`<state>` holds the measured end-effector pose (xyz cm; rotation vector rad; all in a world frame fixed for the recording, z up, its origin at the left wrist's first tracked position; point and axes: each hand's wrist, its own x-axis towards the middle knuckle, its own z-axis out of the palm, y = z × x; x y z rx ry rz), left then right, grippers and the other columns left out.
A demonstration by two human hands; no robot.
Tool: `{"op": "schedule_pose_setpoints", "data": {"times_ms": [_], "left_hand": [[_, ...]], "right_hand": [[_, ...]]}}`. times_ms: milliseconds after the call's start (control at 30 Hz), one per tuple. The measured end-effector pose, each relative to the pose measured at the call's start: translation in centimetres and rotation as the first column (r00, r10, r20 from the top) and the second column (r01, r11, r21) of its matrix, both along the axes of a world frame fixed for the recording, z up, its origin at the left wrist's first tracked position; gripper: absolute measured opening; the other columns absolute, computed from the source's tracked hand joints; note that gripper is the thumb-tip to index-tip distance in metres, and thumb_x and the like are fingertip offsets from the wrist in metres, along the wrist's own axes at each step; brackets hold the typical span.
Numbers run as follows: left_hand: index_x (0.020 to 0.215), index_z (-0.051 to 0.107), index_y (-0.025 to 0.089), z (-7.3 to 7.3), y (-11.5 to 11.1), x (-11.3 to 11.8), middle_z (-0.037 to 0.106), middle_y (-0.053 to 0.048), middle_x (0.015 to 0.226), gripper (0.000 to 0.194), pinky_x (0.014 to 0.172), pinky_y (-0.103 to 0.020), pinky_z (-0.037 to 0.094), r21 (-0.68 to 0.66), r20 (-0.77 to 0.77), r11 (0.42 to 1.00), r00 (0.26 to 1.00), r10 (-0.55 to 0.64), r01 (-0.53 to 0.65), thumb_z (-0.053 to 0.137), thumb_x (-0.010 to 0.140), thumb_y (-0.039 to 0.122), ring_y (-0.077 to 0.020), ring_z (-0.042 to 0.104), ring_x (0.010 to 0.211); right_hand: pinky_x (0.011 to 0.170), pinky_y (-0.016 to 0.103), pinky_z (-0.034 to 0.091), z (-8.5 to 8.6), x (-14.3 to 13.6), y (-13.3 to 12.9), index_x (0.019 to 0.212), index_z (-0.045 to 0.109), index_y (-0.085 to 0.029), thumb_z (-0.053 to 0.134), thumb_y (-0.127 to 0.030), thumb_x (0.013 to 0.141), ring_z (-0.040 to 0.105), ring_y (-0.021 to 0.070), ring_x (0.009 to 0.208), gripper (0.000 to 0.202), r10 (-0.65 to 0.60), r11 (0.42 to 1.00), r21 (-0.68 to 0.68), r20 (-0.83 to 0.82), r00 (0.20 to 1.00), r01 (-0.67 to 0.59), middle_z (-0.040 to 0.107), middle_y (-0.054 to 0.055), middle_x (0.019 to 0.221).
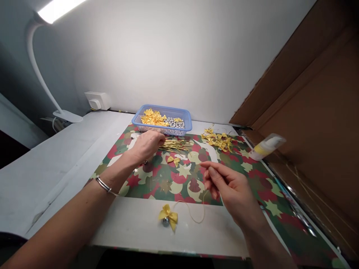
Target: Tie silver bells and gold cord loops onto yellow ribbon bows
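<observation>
My left hand (149, 144) is closed at the left end of a bundle of gold wire ties (176, 145); its fingertips are turned away, so what they pinch is hidden. My right hand (228, 185) hovers over the patterned mat with thumb and fingers pinched together. A thin pale cord (193, 220) hangs from its fingers and loops down toward a yellow ribbon bow (169, 216). A silver bell (165, 222) sits against that bow, near the table's front edge. Another yellow bow (174, 161) lies on the mat between my hands.
A blue basket (188, 121) of yellow bows and silver bells stands at the back. Several bows with cords (218, 140) lie piled at right, beside a tilted pump bottle (265, 147). Cardboard (316, 82) walls the right side; a lamp (36, 63) stands left.
</observation>
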<state>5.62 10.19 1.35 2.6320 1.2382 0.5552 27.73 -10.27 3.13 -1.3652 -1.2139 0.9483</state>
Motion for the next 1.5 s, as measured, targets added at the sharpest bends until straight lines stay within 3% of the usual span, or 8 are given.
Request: {"op": "schedule_pose_setpoints", "data": {"times_ms": [467,667,933,1200,1233,1300,1367,1500], "left_hand": [[0.127,0.065,0.018,-2.3,0.9,0.5,0.067,-0.011,0.128,0.029,0.089,-0.046,0.060,0.014,0.040,0.999,0.998,-0.040,0.040,0.065,0.101,0.031,-0.0254,0.070,0.106],[0.125,0.066,0.017,-1.2,-0.1,0.7,0.069,-0.010,0.124,0.028,0.087,-0.045,0.061,0.026,0.200,0.998,0.978,-0.060,0.056,0.065,0.101,0.031,-0.0244,0.070,0.102],[0.089,0.070,0.018,3.3,-7.6,2.0,0.071,0.001,0.076,0.011,0.060,-0.026,0.051,-0.005,0.492,0.984,0.857,-0.154,0.180,0.063,0.096,0.013,-0.0134,0.062,0.066],[0.102,0.074,0.019,1.1,-16.8,1.0,0.075,-0.008,0.105,0.014,0.080,-0.029,0.059,-0.148,0.783,0.988,0.615,0.088,0.048,0.061,0.100,0.024,-0.0191,0.069,0.097],[0.098,0.076,0.020,0.9,-17.8,0.8,0.076,-0.005,0.093,0.017,0.073,-0.025,0.059,-0.396,0.785,0.910,0.560,0.265,0.124,0.064,0.100,0.031,-0.0157,0.070,0.083],[0.098,0.080,0.019,0.6,-19.3,0.5,0.079,-0.008,0.096,0.029,0.071,-0.022,0.060,-0.730,0.681,0.563,0.479,0.554,0.387,0.065,0.099,0.044,-0.0165,0.073,0.085],[0.104,0.081,0.019,0.6,-19.8,0.5,0.080,-0.011,0.111,0.030,0.072,-0.020,0.061,-0.748,0.584,0.314,0.356,0.729,0.585,0.069,0.097,0.046,-0.0193,0.076,0.098],[0.105,0.081,0.017,0.9,-18.3,0.4,0.080,-0.013,0.112,0.019,0.072,-0.015,0.060,-0.656,0.577,0.347,0.148,0.803,0.671,0.066,0.100,0.028,-0.0154,0.076,0.097]], "right_hand": [[0.046,0.021,0.042,1.4,-0.8,3.3,0.114,0.074,-0.016,0.056,-0.034,0.099,0.052,0.0087,0.050,0.029,0.140,0.990,-0.014,0.118,0.983,-0.139,0.059,-0.001,0.070],[0.047,0.021,0.042,-1.0,-0.5,5.4,0.117,0.073,-0.016,0.057,-0.038,0.100,0.052,0.0087,0.054,0.032,0.055,0.995,0.076,0.047,0.997,-0.059,0.061,0.000,0.075],[0.048,0.021,0.041,-0.9,-1.4,4.7,0.127,0.072,-0.022,0.067,-0.039,0.097,0.046,0.0084,0.051,0.035,0.036,0.975,0.221,-0.074,0.997,-0.019,0.053,-0.005,0.063],[0.050,0.019,0.046,0.6,-2.5,0.9,0.095,0.081,-0.031,0.070,-0.015,0.093,0.056,0.0075,0.059,0.019,-0.010,0.856,0.516,0.053,0.999,-0.019,0.070,-0.002,0.087],[0.053,0.020,0.049,0.5,-2.5,0.5,0.097,0.081,-0.032,0.068,-0.012,0.093,0.059,0.0087,0.064,0.024,-0.010,0.831,0.555,0.075,0.997,-0.033,0.071,-0.002,0.089],[0.065,0.023,0.054,0.2,-2.4,0.0,0.099,0.080,-0.032,0.067,-0.006,0.091,0.064,0.0115,0.073,0.031,0.016,0.779,0.619,0.137,0.990,-0.099,0.073,-0.002,0.089],[0.073,0.027,0.055,0.0,-2.4,-0.2,0.100,0.080,-0.030,0.067,-0.001,0.089,0.065,0.0135,0.077,0.034,0.073,0.733,0.651,0.213,0.974,-0.197,0.075,-0.001,0.086],[0.068,0.029,0.055,-0.3,-2.8,-0.1,0.100,0.080,-0.025,0.066,0.000,0.089,0.064,0.0149,0.070,0.031,0.207,0.685,0.619,0.340,0.917,-0.384,0.074,0.001,0.081]]}}
